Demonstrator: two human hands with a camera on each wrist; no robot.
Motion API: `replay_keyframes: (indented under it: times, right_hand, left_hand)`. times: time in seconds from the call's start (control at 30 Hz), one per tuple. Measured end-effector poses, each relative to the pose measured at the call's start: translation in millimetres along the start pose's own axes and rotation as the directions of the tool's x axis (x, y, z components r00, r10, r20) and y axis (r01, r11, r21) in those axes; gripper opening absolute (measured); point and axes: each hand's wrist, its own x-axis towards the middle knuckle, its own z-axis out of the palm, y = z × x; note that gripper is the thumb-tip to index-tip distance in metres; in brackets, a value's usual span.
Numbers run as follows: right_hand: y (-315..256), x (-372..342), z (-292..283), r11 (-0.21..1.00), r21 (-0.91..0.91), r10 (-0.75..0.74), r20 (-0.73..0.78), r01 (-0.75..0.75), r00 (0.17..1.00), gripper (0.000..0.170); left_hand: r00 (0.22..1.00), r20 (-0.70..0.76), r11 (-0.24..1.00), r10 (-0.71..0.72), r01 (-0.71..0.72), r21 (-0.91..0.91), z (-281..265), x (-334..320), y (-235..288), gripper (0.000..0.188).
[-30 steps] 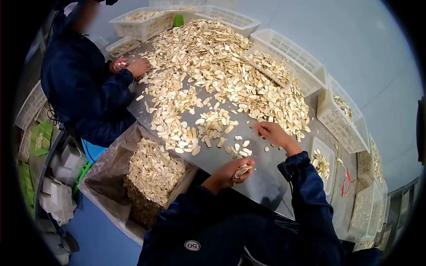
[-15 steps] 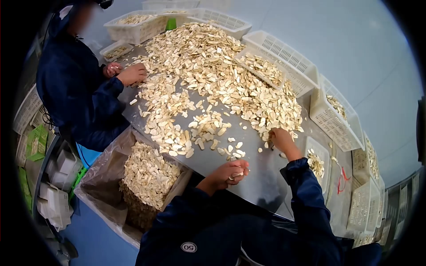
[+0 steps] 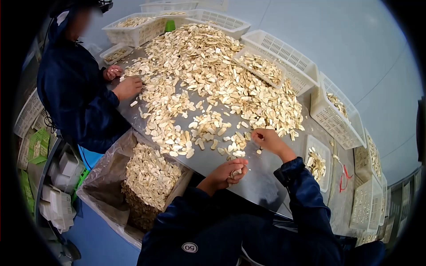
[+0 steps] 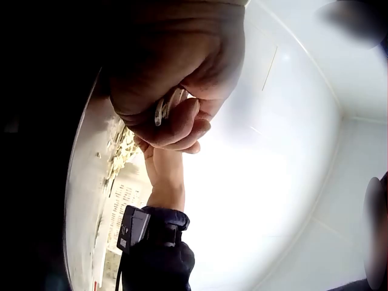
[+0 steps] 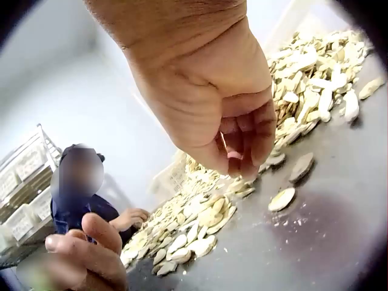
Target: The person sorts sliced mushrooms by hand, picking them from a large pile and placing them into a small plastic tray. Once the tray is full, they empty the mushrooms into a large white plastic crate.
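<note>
Pale, thin, oval dried slices cover much of the metal table in a large heap. My left hand is near the table's front edge, its fingers curled round a few slices whose edges show in the left wrist view. Close by lies a small loose group of slices. My right hand hovers low beside that group, fingers bent with thumb and fingertips close together. I cannot tell whether it holds a slice. Under it, in the right wrist view, a single round slice lies on the metal.
A plastic-lined box full of slices stands below the table's left front edge. White perforated baskets line the far side, and a small white tray sits at right. Another person works at the left side.
My right hand went right to the heap's edge, then came back left beside the small group, which now has more slices. My left hand stays curled round its slices, shifted slightly left.
</note>
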Motion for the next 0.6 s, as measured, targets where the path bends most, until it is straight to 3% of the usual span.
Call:
replay_keyframes:
  times: [0.1,0.3,0.4,0.5,0.6]
  right_hand:
    - [-10.6,7.5,15.0,0.926,-0.223,-0.355,-0.238,0.305,0.904,0.013]
    - [-2.2,17.5,25.5,0.916,-0.315,-0.306,-0.154,0.247,0.94,0.018]
    - [4.8,16.0,20.4,0.948,-0.244,-0.234,-0.107,0.202,0.966,0.021]
    - [2.0,8.2,11.0,0.985,0.14,0.093,0.035,-0.097,0.995,0.016]
    - [-4.6,1.9,3.4,0.85,0.461,0.202,0.158,-0.253,0.967,0.022]
  left_hand:
    - [1.0,-0.006,1.0,0.009,-0.009,0.024,-0.1,-0.1,-1.0,0.022]
    - [0.999,0.03,1.0,0.018,-0.018,0.008,-4.3,0.4,-1.6,0.023]
    - [1.0,0.002,1.0,0.021,-0.021,0.011,0.8,-1.3,-0.4,0.023]
    - [1.0,0.002,1.0,0.028,-0.028,0.014,-0.6,0.1,-2.1,0.024]
    - [1.0,-0.007,0.999,0.029,-0.029,0.018,-1.1,1.1,-2.6,0.025]
